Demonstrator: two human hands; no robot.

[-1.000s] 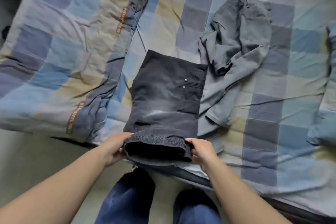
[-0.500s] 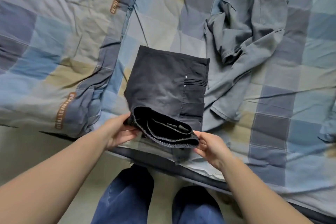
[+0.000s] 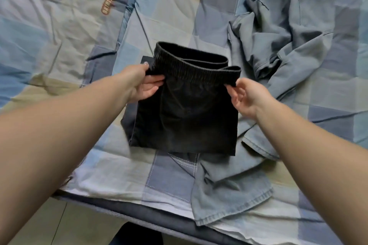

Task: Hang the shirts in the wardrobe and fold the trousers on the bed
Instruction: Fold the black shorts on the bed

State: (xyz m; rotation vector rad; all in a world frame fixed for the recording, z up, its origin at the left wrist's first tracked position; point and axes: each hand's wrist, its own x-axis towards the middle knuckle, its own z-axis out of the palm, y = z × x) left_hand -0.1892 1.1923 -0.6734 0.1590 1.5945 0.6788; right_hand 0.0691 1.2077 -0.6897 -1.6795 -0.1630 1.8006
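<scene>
Both hands, left hand [image 3: 142, 83] and right hand [image 3: 246, 96], pinch black trousers' [image 3: 185, 117] waistband.

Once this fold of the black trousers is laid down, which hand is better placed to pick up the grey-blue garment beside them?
The right hand, probably. It pinches the waistband's right end, and the grey-blue garment lies crumpled directly beside and beyond it. The left hand grips the far side of the black trousers and would have to cross over them.
</scene>
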